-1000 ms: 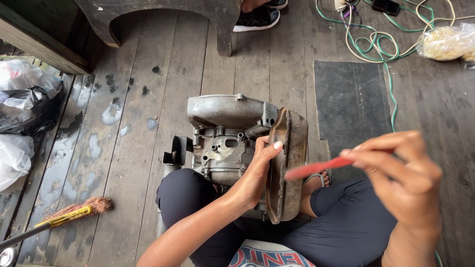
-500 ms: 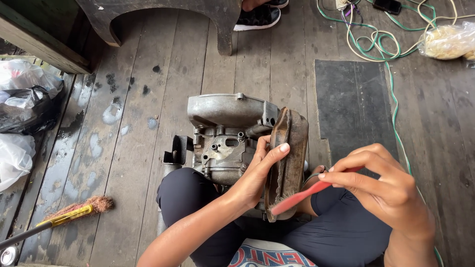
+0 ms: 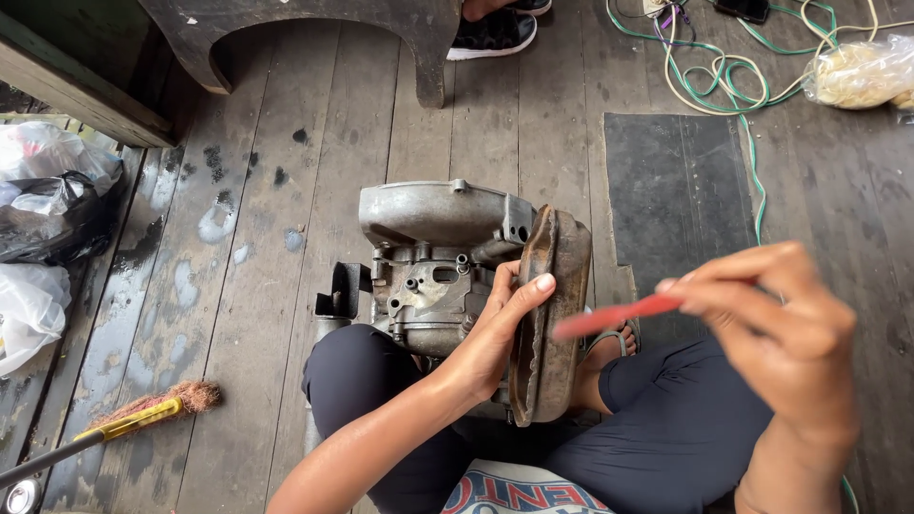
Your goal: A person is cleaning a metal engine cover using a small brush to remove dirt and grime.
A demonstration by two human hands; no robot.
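Observation:
A grey metal engine block (image 3: 433,257) rests on the wooden floor against my knees. A rusty brown metal cover (image 3: 557,305) stands on edge at its right side. My left hand (image 3: 495,328) grips the cover's left rim, thumb on top. Raised to the right of the cover, my right hand (image 3: 771,333) pinches a thin red stick-like tool (image 3: 614,316). The tool's blurred tip points left toward the cover, a little apart from it.
A black rubber mat (image 3: 681,186) lies on the planks to the right. Green and cream cables (image 3: 733,71) and a clear bag (image 3: 862,71) sit at the far right. Plastic bags (image 3: 43,214) pile up on the left. A brush (image 3: 143,417) lies front left. Another person's shoe (image 3: 490,33) is by a dark stool leg.
My right hand with the red tool dropped to the cover's lower edge half a second ago, then rose and drew back to the right. The left hand kept its grip.

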